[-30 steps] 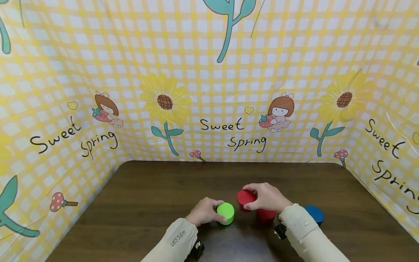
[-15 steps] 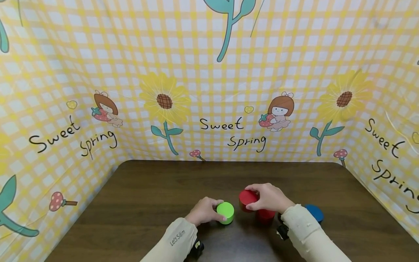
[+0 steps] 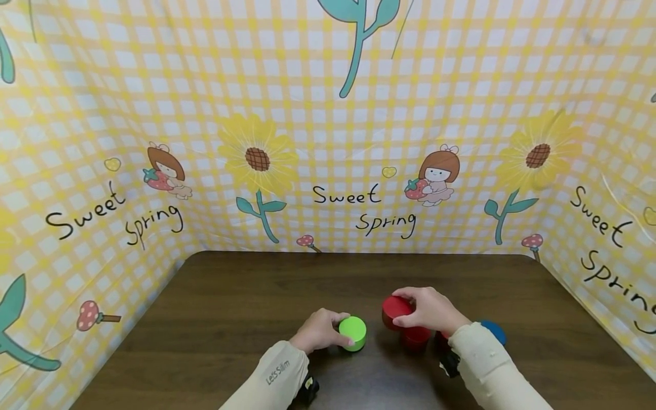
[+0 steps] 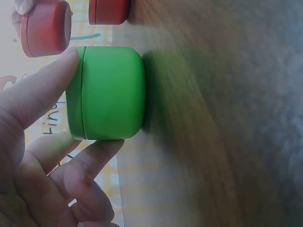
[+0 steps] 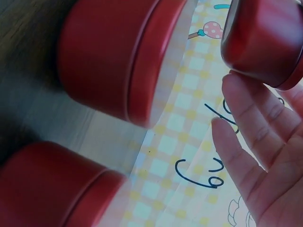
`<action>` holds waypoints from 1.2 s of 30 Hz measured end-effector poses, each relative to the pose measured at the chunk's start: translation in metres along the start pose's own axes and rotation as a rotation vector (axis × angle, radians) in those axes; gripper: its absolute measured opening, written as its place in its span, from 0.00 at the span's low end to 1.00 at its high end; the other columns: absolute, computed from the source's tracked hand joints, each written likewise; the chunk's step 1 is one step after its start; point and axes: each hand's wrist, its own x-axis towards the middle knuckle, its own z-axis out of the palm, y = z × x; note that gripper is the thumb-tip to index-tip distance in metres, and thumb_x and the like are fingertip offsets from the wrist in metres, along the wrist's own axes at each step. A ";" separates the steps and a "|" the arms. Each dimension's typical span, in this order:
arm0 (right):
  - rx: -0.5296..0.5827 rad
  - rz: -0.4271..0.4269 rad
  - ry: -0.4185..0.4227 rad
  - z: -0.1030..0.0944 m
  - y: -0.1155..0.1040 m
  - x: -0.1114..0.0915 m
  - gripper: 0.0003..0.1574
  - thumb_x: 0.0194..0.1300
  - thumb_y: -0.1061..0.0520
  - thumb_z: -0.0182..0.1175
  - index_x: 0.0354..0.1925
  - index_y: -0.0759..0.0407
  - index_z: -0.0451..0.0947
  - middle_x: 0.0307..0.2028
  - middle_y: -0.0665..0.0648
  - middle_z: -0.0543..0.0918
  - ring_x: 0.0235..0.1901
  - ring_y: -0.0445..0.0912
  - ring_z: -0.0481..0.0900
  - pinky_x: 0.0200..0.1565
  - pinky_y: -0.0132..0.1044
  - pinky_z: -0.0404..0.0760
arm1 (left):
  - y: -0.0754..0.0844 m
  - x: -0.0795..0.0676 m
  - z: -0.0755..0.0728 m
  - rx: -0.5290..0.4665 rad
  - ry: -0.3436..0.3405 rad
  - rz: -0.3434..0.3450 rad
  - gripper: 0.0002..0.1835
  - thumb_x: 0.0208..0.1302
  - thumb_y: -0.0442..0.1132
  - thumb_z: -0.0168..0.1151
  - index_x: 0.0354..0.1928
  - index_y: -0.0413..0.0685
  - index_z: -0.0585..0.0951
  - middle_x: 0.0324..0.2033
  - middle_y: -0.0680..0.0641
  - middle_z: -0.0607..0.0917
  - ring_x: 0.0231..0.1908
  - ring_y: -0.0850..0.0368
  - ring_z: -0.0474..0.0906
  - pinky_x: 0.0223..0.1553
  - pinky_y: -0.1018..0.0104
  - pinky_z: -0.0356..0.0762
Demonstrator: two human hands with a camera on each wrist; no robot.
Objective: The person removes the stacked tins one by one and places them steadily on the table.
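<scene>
Left hand (image 3: 319, 331): pinches the green tin (image 3: 352, 333).
Right hand (image 3: 433, 310): grips a red tin (image 3: 396, 310) above the worktop (image 3: 230, 307).
Red tin's shift: away from the left hand, nearer the standing red tins (image 3: 415, 340).

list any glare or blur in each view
Head: faint sheen on the table; left wrist: table looks smeared beside the sharper green container, upper left washed out; right wrist: dim upper left, soft highlight on the held red container.
</scene>
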 end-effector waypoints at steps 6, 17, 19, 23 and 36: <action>0.016 -0.063 -0.024 -0.003 0.007 -0.002 0.35 0.50 0.48 0.71 0.54 0.61 0.77 0.43 0.55 0.83 0.37 0.46 0.76 0.37 0.39 0.78 | 0.000 -0.001 -0.001 0.002 -0.002 -0.002 0.31 0.47 0.38 0.77 0.56 0.37 0.79 0.52 0.40 0.82 0.54 0.46 0.76 0.50 0.53 0.74; -0.005 -0.228 -0.035 -0.008 0.017 -0.007 0.31 0.51 0.50 0.70 0.52 0.63 0.78 0.40 0.52 0.83 0.32 0.39 0.75 0.34 0.32 0.77 | -0.002 0.000 -0.001 0.010 -0.006 0.005 0.31 0.47 0.38 0.77 0.56 0.37 0.79 0.51 0.40 0.82 0.52 0.48 0.77 0.49 0.55 0.75; -0.025 -0.228 -0.022 -0.009 0.019 -0.008 0.31 0.51 0.50 0.70 0.51 0.63 0.79 0.40 0.52 0.83 0.32 0.38 0.75 0.34 0.32 0.77 | -0.002 0.000 0.000 0.006 -0.007 0.005 0.31 0.47 0.38 0.77 0.56 0.37 0.79 0.52 0.40 0.82 0.52 0.48 0.77 0.49 0.54 0.74; -0.044 -0.250 -0.003 -0.012 0.023 -0.011 0.30 0.50 0.50 0.70 0.50 0.63 0.80 0.39 0.51 0.83 0.31 0.37 0.75 0.33 0.32 0.77 | -0.003 -0.001 0.000 0.000 -0.006 -0.001 0.31 0.47 0.38 0.77 0.56 0.37 0.79 0.52 0.40 0.82 0.54 0.46 0.76 0.51 0.52 0.74; -0.099 -0.282 0.126 -0.018 0.041 -0.021 0.27 0.47 0.53 0.71 0.46 0.63 0.81 0.37 0.51 0.85 0.30 0.34 0.75 0.32 0.31 0.77 | -0.001 0.000 0.000 0.013 -0.002 0.008 0.31 0.47 0.38 0.77 0.56 0.37 0.80 0.51 0.40 0.82 0.54 0.45 0.76 0.53 0.50 0.73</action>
